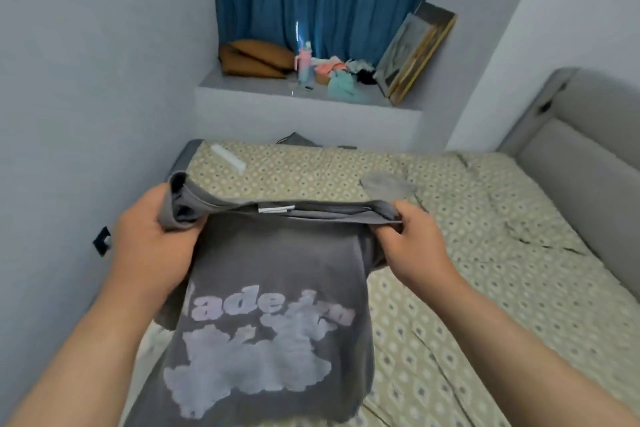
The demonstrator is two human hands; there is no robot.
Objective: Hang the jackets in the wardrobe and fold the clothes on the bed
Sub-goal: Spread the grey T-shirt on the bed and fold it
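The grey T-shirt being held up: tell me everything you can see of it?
The grey T-shirt looks like soft, faded cotton, with pale lilac lettering and a cloud-like print. The left hand and right hand grip its top edge at either end, stretched level, a white label showing between them. The rest drapes down over the patterned bed.

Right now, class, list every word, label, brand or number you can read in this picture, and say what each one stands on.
"ade in": pale puffy letters on the grey T-shirt; the first letter is partly hidden and the last ones are blurred.
Smaller print just under it: too blurred to read.
White neck label, between the left hand and right hand: too small to read.
Nothing else is legible.
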